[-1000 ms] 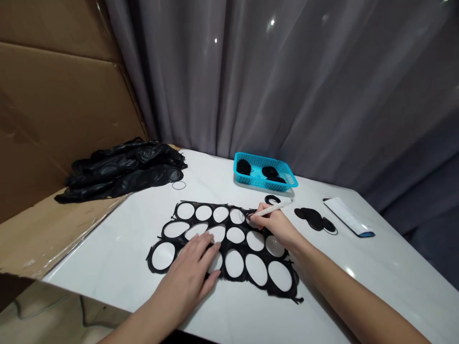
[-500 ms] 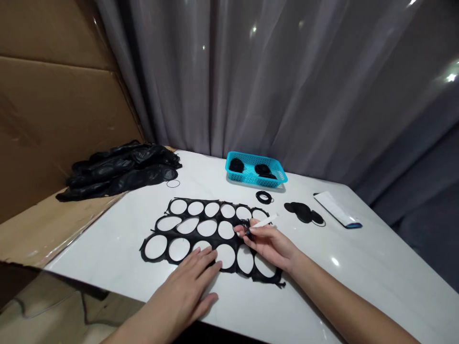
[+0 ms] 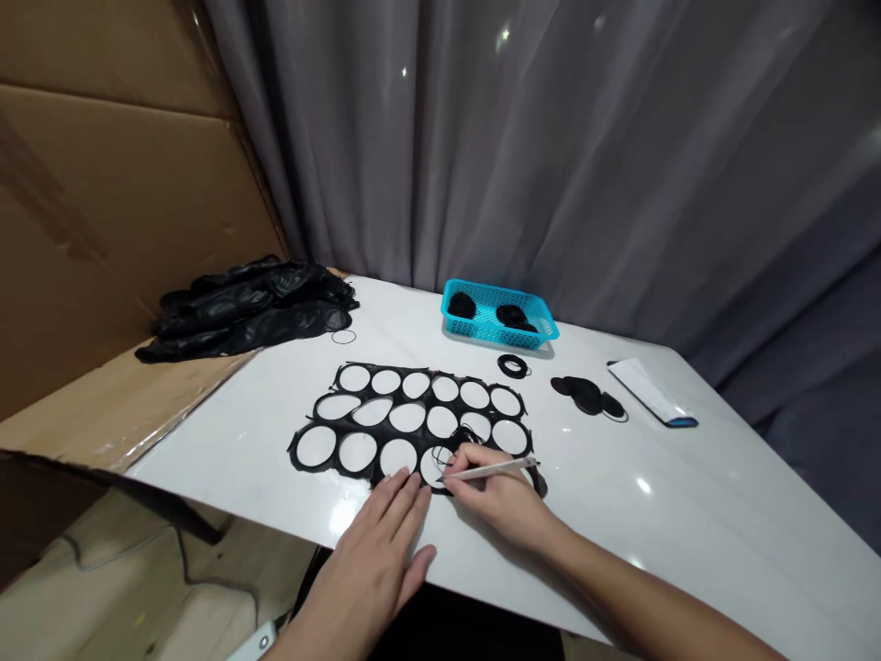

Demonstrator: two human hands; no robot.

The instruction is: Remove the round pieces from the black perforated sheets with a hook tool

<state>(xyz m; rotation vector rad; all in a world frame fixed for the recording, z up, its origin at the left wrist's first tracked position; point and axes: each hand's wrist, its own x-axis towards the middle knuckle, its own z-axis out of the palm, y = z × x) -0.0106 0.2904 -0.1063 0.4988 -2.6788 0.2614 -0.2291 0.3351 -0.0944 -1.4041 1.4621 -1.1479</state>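
One white surface (image 3: 688, 514) carries one black cut-out sheet (image 3: 413, 418) at its near middle. One blue basket (image 3: 499, 314) sits far behind. Left hand (image 3: 382, 551), grip released, lies flat at the sheet's near edge; right hand (image 3: 499, 496) grasps one white pen-like tool (image 3: 492, 470).

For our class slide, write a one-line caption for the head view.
Right hand holds a white pen-like tool over a black cut-out sheet; left hand presses its edge.

Right hand (image 3: 499, 496) gripping white tool (image 3: 490, 471) over black cut-out sheet (image 3: 413, 418), left hand (image 3: 382, 551) flat beside it
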